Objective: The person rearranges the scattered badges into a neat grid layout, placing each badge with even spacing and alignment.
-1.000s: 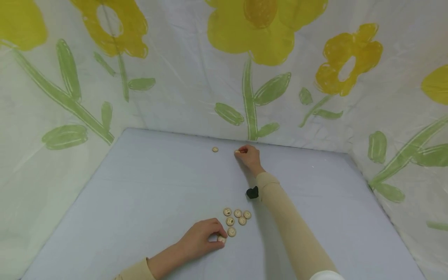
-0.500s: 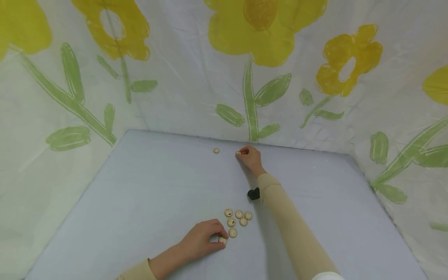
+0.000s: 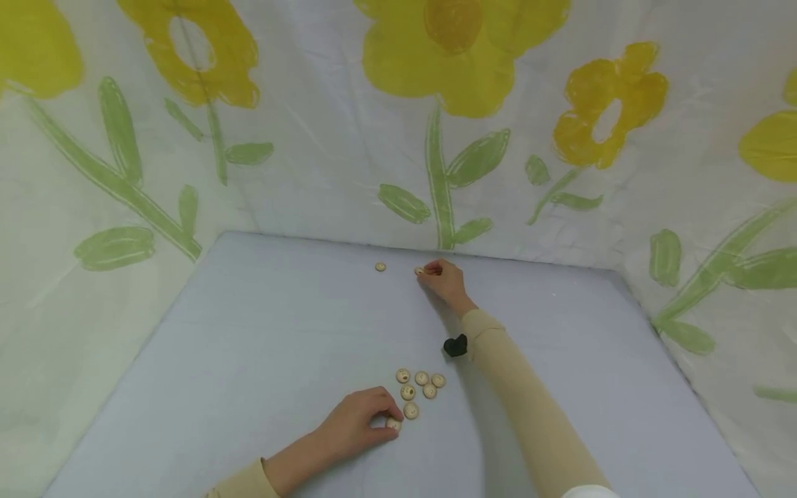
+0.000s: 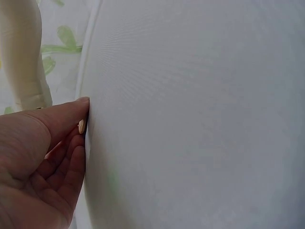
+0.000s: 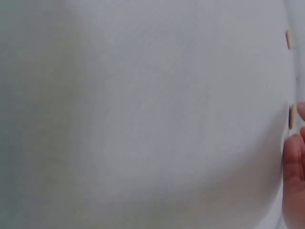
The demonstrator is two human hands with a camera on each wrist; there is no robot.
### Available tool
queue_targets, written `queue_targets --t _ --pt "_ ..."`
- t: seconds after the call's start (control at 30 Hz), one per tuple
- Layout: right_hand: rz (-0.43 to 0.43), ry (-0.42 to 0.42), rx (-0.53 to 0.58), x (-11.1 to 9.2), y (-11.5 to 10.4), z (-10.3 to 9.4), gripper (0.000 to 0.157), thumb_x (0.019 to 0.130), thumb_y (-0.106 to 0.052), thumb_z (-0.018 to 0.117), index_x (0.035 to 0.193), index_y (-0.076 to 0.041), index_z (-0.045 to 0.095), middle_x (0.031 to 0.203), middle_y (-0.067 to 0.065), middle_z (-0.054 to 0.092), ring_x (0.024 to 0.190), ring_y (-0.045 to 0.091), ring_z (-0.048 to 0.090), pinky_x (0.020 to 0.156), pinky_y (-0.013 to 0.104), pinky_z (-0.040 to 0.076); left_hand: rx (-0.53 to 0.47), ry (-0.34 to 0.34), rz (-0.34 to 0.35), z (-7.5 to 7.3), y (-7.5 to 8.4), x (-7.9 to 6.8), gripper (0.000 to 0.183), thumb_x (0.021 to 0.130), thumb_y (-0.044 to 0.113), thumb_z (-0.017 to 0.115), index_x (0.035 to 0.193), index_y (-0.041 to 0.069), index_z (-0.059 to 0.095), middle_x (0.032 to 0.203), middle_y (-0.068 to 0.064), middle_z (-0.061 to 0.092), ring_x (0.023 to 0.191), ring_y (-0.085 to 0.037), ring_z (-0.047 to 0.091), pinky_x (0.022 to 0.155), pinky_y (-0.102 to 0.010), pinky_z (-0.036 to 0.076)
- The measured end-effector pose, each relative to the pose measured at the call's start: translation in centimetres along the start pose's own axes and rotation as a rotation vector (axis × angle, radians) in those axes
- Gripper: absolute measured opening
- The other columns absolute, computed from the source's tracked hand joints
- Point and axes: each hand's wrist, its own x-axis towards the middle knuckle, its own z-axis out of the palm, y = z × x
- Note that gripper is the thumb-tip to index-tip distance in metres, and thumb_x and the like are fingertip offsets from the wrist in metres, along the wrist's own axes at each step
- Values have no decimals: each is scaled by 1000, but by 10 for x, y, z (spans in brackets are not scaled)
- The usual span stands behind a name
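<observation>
In the head view, my left hand pinches a small round wooden disc between thumb and fingers, down at the table. Just beyond it lie several similar discs, their tops marked with small drawn faces. At the table's far side my right hand pinches another wooden disc by its right side. A further loose disc lies to the left of that hand. From the left wrist, only a sliver of the held disc shows behind the thumb. The right wrist view catches the other held disc edge-on beside the fingertips.
A pale cloth covers the table. White sheeting with painted yellow flowers rises along the back and both sides. Beside the right cuff sits a black heart-shaped piece. The right forearm stretches across the table's right half.
Both hands keep their places and their hold on the discs. The head view shifts slightly; the loose discs stay where they were.
</observation>
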Motion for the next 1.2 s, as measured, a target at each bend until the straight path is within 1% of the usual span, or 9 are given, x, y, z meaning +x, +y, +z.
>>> queue_targets --t 0.13,0.3,0.47,0.67,0.77,0.97,1.2 --pt "9 3 56 -6 2 -6 29 87 -20 73 110 -3 67 104 12 67 96 24 61 79 29 48 13 18 19 0 0 0 16 79 7 78 93 11 72 91 7 64 88 -3 60 80 -23 50" --pt "26 -16 149 -17 2 -12 32 88 -22 73 114 -4 67 107 11 68 97 22 64 76 25 49 17 13 7 -1 0 0 16 79 8 78 93 12 72 91 7 64 87 -3 60 81 -24 50" --pt "36 -31 211 -27 4 -17 32 86 -26 75 111 -7 68 103 7 68 93 18 63 78 25 47 8 14 2 -1 0 1 16 79 8 78 93 12 72 91 8 64 87 -3 59 81 -25 50" --pt "45 -68 273 -43 7 -23 33 85 -27 76 110 -7 69 99 4 68 89 15 61 78 26 47 8 22 23 -1 1 0 16 79 7 78 93 11 71 92 7 64 87 -3 59 80 -25 51" --pt "37 -89 300 -52 8 -26 32 86 -25 76 111 -6 69 100 4 68 89 14 61 77 25 48 7 25 26 -1 2 0 16 79 7 78 93 10 71 91 6 65 88 -5 60 81 -26 51" --pt "0 -118 342 -74 11 -36 31 86 -18 75 111 -1 68 97 4 69 88 12 61 78 23 48 11 22 18 0 2 1 16 79 8 78 93 11 71 91 5 65 87 -5 60 80 -27 51" --pt "-2 -180 361 -99 19 -48 35 86 -18 75 114 1 66 98 4 69 89 9 62 81 21 47 6 29 20 2 -1 2 16 79 8 78 93 11 71 92 6 65 87 -6 61 80 -28 51"
